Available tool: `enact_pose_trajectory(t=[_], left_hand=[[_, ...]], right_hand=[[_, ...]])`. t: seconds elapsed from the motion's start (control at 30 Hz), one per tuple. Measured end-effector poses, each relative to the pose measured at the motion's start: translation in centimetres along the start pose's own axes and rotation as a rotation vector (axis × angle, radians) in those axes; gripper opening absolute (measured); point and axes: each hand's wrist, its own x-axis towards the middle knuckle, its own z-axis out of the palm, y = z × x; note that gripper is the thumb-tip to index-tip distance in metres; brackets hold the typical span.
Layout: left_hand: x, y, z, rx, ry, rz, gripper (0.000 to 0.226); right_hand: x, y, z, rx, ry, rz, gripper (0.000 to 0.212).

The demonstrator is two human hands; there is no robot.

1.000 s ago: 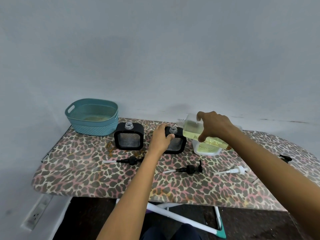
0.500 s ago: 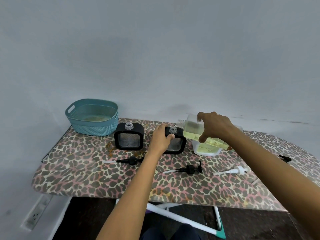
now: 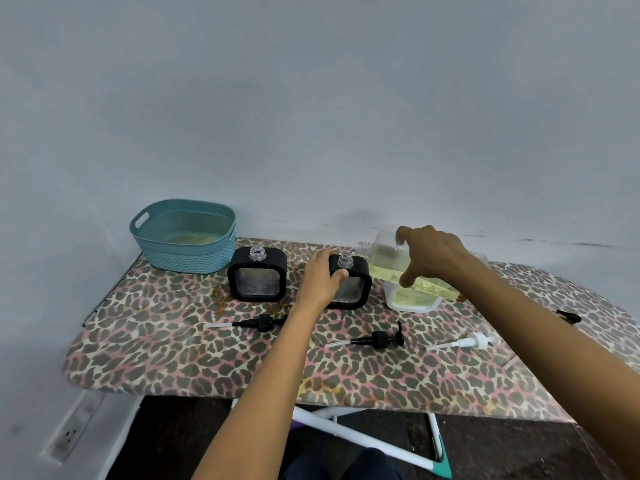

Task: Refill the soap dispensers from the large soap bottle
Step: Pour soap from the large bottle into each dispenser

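Two black square soap dispensers stand uncapped on the leopard-print ironing board [image 3: 173, 355]. My left hand [image 3: 320, 280] grips the right dispenser [image 3: 353, 282] by its upper left corner. The left dispenser [image 3: 257, 278] stands free. My right hand [image 3: 429, 254] holds the large clear soap bottle [image 3: 384, 263], tipped almost level, its open mouth just above the right dispenser's neck. Yellow soap lies along the bottle's lower side. A thin stream at the mouth is too faint to confirm.
A teal basket [image 3: 183, 237] sits at the back left by the wall. Two black pumps [image 3: 259, 322] [image 3: 379, 339] and a white pump [image 3: 474, 341] lie on the board in front. A white tub [image 3: 412, 301] stands under the bottle. A black clip [image 3: 568, 317] lies far right.
Hands, bottle and dispensers stay almost where they were; the bottle's mouth sits very slightly lower toward the dispenser neck.
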Motion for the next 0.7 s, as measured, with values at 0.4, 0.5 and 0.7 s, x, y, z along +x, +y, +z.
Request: enact_pose_trajectory(t=[0.4, 0.5, 0.7], left_hand=[[0.02, -0.11, 0.06, 0.004, 0.010, 0.016, 0.045], [0.03, -0.13, 0.07, -0.004, 0.007, 0.013, 0.045], [0.04, -0.10, 0.09, -0.001, 0.006, 0.009, 0.046]], right_hand=[[-0.02, 0.05, -0.05, -0.001, -0.002, 0.000, 0.081], [-0.05, -0.04, -0.06, 0.006, -0.003, 0.002, 0.081], [0.00, -0.14, -0.06, 0.011, -0.005, 0.007, 0.081]])
